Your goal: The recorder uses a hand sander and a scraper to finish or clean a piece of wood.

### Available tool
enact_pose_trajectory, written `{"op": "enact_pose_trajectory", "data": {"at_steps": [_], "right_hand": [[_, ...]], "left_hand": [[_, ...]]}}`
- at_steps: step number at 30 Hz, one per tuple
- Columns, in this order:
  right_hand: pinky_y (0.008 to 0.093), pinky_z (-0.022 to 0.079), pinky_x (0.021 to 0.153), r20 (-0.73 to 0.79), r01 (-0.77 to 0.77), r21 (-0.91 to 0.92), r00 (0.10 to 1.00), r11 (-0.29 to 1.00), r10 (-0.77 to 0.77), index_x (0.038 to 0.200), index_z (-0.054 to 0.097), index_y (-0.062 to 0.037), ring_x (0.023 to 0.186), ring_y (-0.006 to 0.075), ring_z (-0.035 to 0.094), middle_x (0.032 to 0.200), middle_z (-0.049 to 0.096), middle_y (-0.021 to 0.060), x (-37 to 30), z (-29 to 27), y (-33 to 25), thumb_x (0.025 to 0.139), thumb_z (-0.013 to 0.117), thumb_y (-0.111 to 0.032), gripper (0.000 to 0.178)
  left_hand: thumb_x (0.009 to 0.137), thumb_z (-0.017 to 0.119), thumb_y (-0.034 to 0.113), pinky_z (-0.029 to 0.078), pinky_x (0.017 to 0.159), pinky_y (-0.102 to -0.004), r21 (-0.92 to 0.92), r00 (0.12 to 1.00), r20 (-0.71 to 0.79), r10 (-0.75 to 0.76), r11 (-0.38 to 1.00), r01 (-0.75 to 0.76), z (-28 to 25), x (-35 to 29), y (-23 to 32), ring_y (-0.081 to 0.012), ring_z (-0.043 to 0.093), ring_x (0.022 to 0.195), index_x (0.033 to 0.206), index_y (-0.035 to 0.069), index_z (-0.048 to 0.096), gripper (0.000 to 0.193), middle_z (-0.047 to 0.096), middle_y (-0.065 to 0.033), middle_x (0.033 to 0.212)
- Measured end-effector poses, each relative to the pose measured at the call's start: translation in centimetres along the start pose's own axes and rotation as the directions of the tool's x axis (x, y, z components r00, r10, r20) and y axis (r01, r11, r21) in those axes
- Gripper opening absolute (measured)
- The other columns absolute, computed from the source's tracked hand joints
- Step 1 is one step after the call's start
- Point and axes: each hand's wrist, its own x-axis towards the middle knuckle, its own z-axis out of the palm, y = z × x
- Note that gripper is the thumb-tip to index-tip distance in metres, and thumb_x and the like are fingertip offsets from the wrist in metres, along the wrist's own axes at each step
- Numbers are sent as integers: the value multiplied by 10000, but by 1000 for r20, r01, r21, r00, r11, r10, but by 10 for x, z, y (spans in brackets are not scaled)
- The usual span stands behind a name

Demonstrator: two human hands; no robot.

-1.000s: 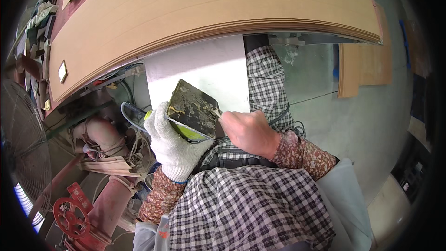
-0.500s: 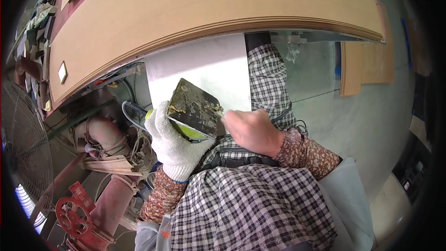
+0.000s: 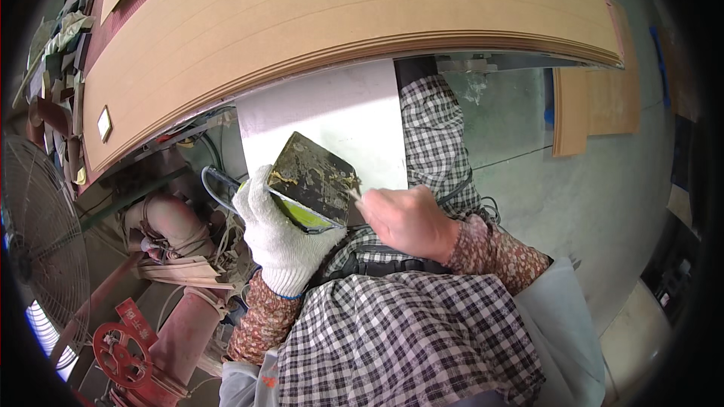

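Observation:
My left hand (image 3: 279,234), in a white knitted glove, is wrapped round the green body of what looks like an electric sander (image 3: 315,173). Its flat black pad faces up, tilted, with pale scuffs and yellowish residue near its edges. My bare right hand (image 3: 411,218) is closed beside the pad's right corner. A small pale tip shows at its fingers, touching or nearly touching the pad edge; what it belongs to is hidden. Under the sander, a white sheet or board (image 3: 332,109) lies across my lap, over a checked apron (image 3: 407,332).
A stack of large tan boards (image 3: 347,7) spans the far side, its edge overhanging the white sheet. On the left stand a wire fan (image 3: 45,241), a dusty red pipe (image 3: 185,328) and a red handwheel (image 3: 122,354). More tan panels (image 3: 596,105) lean at the right.
My right fingertips have shifted slightly down along the pad's right edge, and a pale tip now shows at them. The sander has barely moved, and my left hand keeps its grip.

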Motion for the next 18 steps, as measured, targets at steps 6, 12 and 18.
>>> {"op": "enact_pose_trajectory", "data": {"at_steps": [6,12,18], "right_hand": [[351,461,405,20,-119,-105,992,987,122,822,580,-40,472,237,629,618,630,88,1,1,1,960,729,-87,209],[356,468,420,27,-106,-80,994,991,108,826,578,-41,496,244,637,645,645,95,2,2,0,944,723,-65,189],[331,435,361,0,-17,-65,1000,998,18,814,566,-55,416,181,589,570,602,56,3,2,-6,987,621,-83,183]], "left_hand": [[491,1003,223,558,960,-508,-29,998,-1,-58,998,58,1,-2,2,-440,594,1196,1527,88,395,1209,509,-211,1331],[478,1012,230,559,959,-511,-5,1000,-7,-13,1000,13,1,-2,1,-447,603,1183,1527,94,394,1224,502,-217,1340],[495,1004,232,556,956,-515,-6,1000,2,-22,1000,22,1,0,0,-452,588,1194,1521,81,402,1199,508,-222,1328]]}}
